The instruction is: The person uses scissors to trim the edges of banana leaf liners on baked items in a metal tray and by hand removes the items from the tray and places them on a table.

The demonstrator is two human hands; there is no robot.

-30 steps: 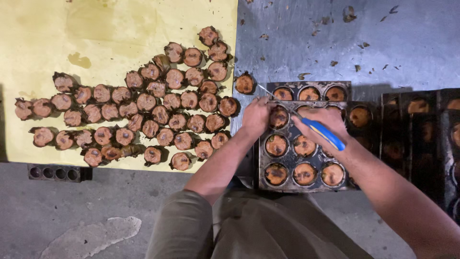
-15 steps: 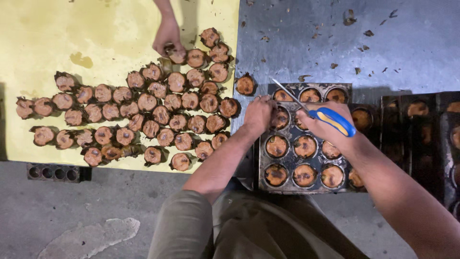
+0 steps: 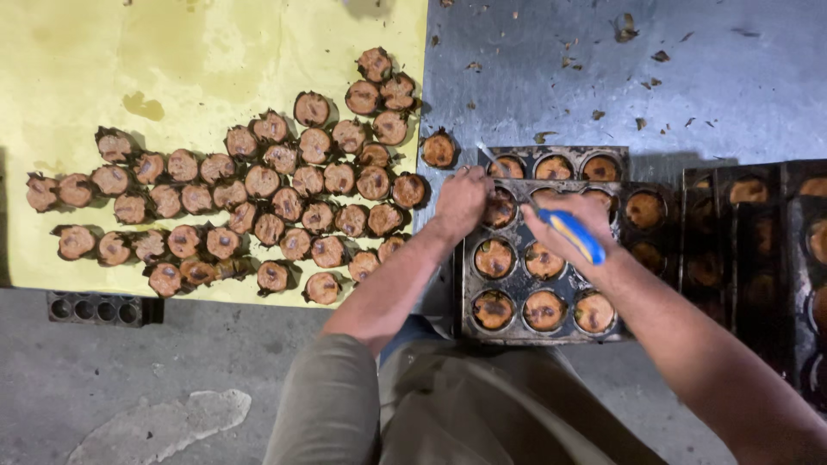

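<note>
Over the dark nine-cup metal baking tray (image 3: 517,284), working with both hands. Left hand (image 3: 463,200) curling down onto a small brown cake in the tray's top-left cup (image 3: 500,209), fingers closed around its edge, seemingly pinching it. Right hand (image 3: 575,226) wrapped tight round a blue-handled tool (image 3: 575,234), thin metal blade (image 3: 493,158) pointing up-left toward that same cup; blade tip hard to make out.

Changed since half a second back: another person's hand, then reaching into the top of the cake pile left of the tray, now gone from view. Right hand shifted slightly lower and left over the tray; left hand keeping the same cup. Reading this as the loosening of that one cake continuing, not finished, cake remaining seated in its cup.

Remaining cups of the tray still filled, eight more cakes sitting in place. Left of the tray, spread on a yellow sheet (image 3: 172,60), a crowd of turned-out brown cakes in dark paper cups (image 3: 284,207). Just above-left of the tray, one lone cake (image 3: 438,149) resting on the grey metal table (image 3: 732,77). Right of the tray, more dark baking tins (image 3: 749,224), partly filled, in shadow. Below-left of the tray, a small grey slotted block (image 3: 99,308) lying on the concrete.
</note>
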